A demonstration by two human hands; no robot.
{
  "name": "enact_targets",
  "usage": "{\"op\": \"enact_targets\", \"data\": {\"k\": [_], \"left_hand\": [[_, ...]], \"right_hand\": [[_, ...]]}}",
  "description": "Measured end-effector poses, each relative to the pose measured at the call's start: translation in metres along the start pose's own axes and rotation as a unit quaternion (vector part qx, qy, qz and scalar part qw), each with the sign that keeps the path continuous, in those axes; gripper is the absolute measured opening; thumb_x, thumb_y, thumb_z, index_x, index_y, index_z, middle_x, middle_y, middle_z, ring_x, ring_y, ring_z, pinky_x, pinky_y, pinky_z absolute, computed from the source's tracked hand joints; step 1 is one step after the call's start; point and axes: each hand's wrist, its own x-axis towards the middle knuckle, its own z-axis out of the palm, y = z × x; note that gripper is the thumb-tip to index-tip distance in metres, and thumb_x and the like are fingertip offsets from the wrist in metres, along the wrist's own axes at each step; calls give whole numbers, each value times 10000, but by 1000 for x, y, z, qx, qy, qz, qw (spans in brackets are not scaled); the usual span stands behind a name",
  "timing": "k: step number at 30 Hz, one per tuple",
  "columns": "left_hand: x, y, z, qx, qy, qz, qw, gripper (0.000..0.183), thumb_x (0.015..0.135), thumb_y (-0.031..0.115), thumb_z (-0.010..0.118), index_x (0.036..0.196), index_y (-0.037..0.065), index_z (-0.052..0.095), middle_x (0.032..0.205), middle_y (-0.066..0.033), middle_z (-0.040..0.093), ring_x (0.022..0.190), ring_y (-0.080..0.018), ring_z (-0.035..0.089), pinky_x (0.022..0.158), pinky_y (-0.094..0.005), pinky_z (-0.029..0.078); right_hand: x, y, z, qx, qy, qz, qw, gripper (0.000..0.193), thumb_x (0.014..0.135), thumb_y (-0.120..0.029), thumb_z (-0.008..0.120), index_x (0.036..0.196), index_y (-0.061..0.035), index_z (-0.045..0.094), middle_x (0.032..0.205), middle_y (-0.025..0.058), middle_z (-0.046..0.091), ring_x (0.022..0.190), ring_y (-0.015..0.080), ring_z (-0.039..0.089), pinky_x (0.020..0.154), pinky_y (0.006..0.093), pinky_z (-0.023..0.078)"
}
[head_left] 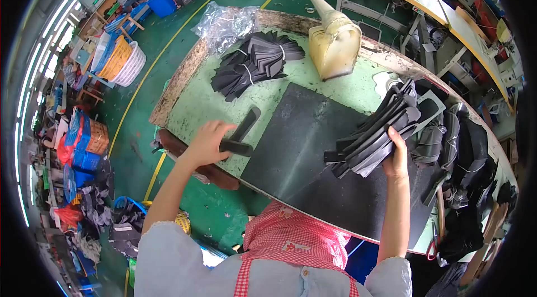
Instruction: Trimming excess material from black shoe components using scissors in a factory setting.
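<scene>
My right hand (397, 154) grips a thick, fanned stack of black, strip-like pieces (372, 140) above a dark board. Over the table's left part, my left hand (208, 143) has its thumb spread away from its fingers. Beside those fingers is one black strip (237, 147), touching them. A second black strip (247, 122) lies slanted on the pale green tabletop (190, 104), its lower end meeting the first. Farther back rest bundles of dark, pleated pieces (260, 56) tied with light bands.
A dark flat board (296, 129) covers the table's middle. Behind it stands a yellowish cone-tipped container (335, 42), with a clear plastic bag (224, 25) at the back left. More black bundles (461, 146) and red-handled scissors (432, 246) lie at the right edge.
</scene>
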Motion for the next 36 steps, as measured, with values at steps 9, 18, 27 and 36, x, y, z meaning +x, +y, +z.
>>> {"op": "enact_targets", "data": {"k": [9,18,27,36], "left_hand": [[26,-25,50,-179,179,-128,959,422,761,212,871,1061,60,617,1006,-140,622,877,-293,626,753,-381,519],[71,-15,50,-114,30,-174,978,529,688,249,877,1033,-17,578,1028,-244,683,1061,-433,639,859,-499,525],[111,84,5,-584,-48,-105,804,474,884,356,809,1184,7,694,1091,-56,722,947,-132,659,858,-314,530],[109,190,51,-580,-160,100,793,468,901,210,809,1286,21,622,1004,16,655,973,-81,576,914,-272,462]], "right_hand": [[-11,-5,4,31,-41,56,997,694,881,-356,738,1400,55,530,1340,174,645,1186,301,648,1064,409,502],[-12,1,-10,162,-34,84,983,634,934,-329,692,1414,47,521,1349,194,639,1169,319,661,1067,452,506],[-28,-7,2,133,-60,43,988,622,882,-286,731,1399,6,545,1336,168,648,1202,317,638,1090,448,484],[-24,-1,29,143,6,13,990,545,874,-327,765,1298,-30,595,1209,138,685,1108,314,654,1011,465,511]]}}
